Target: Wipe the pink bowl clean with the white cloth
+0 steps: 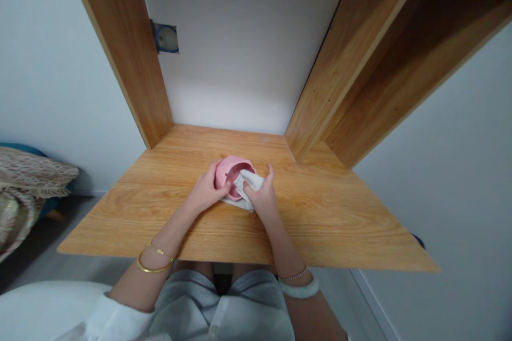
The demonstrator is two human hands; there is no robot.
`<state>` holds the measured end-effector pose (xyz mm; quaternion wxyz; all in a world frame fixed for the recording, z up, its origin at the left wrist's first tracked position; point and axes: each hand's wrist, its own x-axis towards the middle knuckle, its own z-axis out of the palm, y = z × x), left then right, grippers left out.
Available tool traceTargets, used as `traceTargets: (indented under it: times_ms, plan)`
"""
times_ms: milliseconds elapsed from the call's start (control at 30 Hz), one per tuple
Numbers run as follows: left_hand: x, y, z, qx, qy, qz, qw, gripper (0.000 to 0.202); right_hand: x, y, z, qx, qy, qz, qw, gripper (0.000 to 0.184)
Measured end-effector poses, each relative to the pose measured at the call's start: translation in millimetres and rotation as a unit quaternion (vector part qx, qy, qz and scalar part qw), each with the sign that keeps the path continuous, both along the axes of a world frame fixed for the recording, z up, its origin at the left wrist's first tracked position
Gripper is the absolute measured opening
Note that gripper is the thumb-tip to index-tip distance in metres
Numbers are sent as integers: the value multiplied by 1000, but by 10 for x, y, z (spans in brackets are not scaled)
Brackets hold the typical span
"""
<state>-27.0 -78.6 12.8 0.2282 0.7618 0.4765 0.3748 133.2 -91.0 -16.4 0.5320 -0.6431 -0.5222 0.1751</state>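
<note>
A pink hollow container, its opening tilted toward me, is on the wooden desk near the middle. My left hand grips its left side, with the thumb over the rim. A white cloth is bunched in my right hand and pressed at the container's opening. Part of the cloth also lies beneath the container on the desk. The fingers of my right hand are partly hidden behind the cloth. What the pink container is exactly, I cannot tell.
The wooden desk has upright side panels and a slanting-looking shelf unit at right. A socket box with loose fittings sits in the back wall. A chair with a knitted throw stands at left.
</note>
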Motion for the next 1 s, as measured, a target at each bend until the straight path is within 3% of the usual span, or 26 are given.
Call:
traceTargets:
  times_ms: [300,533,700,833,1000]
  plan:
    - [-33,20,-23,32,-10,-69,997,58,-25,-110,116,112,13,-22,993,71]
    - [-11,-25,15,17,-10,-74,997,61,29,-52,89,34,-27,-32,999,80]
    - [-7,-24,15,9,-25,-74,997,61,19,-66,122,45,-36,-19,998,69]
    - [-16,55,-20,-1,-56,-47,997,52,-12,-87,146,88,-11,-13,996,63]
    - [-40,236,-102,-33,-160,69,984,36,7,-57,121,96,31,-27,995,62]
